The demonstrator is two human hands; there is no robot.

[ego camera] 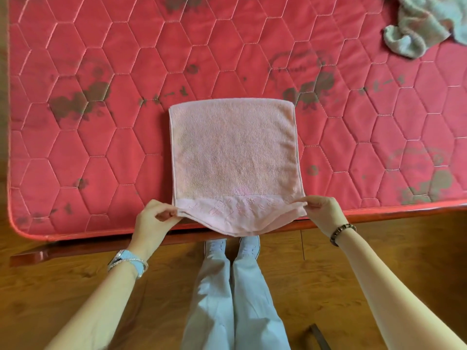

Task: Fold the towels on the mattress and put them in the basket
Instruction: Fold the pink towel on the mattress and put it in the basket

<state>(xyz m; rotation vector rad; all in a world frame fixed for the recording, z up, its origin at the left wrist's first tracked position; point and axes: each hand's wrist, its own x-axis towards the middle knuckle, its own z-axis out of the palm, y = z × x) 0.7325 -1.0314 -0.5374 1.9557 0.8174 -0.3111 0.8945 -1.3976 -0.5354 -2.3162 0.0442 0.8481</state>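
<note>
1. Pink towel lies folded at frame centre on the red mattress, its near edge sagging over the lower rim.
2. Crumpled grey towel, upper right.
3. Left hand pinches the near-left corner between thumb and fingers.
4. Right hand pinches the near-right corner likewise.

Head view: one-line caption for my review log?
Left hand and right hand pinch near corners of the pink towel on the red mattress.
</note>
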